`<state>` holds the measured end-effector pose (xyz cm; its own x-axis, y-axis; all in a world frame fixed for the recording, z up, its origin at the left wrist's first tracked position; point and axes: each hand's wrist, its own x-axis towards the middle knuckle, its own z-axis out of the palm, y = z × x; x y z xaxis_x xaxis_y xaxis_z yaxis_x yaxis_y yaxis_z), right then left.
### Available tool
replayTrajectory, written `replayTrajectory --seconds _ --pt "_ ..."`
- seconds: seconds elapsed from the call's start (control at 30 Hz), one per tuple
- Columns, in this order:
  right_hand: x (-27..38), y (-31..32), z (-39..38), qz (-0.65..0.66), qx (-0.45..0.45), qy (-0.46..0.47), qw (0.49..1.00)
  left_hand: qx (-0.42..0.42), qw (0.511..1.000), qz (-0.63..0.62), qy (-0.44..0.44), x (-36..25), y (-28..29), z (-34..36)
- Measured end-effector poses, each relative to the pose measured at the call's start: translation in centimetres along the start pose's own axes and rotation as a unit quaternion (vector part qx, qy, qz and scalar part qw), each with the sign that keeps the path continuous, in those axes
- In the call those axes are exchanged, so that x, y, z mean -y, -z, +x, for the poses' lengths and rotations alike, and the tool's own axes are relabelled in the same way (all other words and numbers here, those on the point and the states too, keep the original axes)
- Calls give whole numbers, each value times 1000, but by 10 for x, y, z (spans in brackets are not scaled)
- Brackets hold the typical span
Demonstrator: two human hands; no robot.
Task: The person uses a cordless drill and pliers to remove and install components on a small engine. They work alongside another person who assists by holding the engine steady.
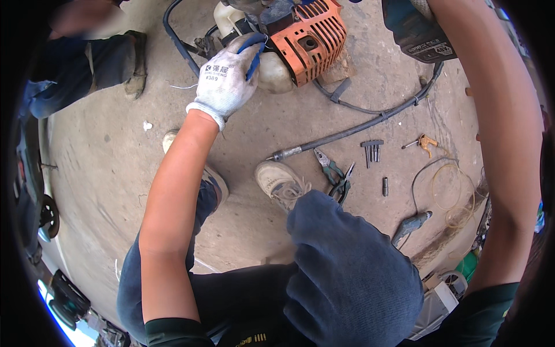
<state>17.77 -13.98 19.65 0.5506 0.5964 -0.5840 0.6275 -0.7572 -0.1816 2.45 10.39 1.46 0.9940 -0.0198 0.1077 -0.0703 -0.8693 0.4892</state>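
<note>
My left hand [222,81], in a white glove with blue fingertips, is closed with bent fingers against the side of a small engine [318,43]. The engine has a slotted orange cover and lies near the top edge. Beneath the hand bulges its whitish tank [274,74]; the exact part gripped is partly hidden by the glove. At the upper right, my right hand [423,7], also gloved, is wrapped around a cordless power tool [422,43] with a black battery at its base. Its fingers and the tool's front end are mostly cut off by the picture's edge.
A black flexible shaft [347,130] curves across the concrete, ending near my shoe [277,179]. Close by lie pliers [329,168], hex bits [373,151], a socket [385,186], an orange-handled tool [426,144] and a heat-gun-like tool [411,226]. Another person's leg [87,69] is at left.
</note>
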Motion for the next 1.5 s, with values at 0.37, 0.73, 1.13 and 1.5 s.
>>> replayTrajectory --seconds 0.37,0.73,1.13,1.5 --pt "-17 -6 1 47 8 -3 999 -3 1000 19 5 -7 -7 15" --pt "-52 -2 64 387 36 92 917 -18 1000 -10 5 -12 -11 19" --pt "-113 -307 -119 889 -94 -118 433 9 995 -18 93 -12 2 21" --pt "-154 -489 -252 839 -102 -392 363 82 982 -52 159 -24 18 37"
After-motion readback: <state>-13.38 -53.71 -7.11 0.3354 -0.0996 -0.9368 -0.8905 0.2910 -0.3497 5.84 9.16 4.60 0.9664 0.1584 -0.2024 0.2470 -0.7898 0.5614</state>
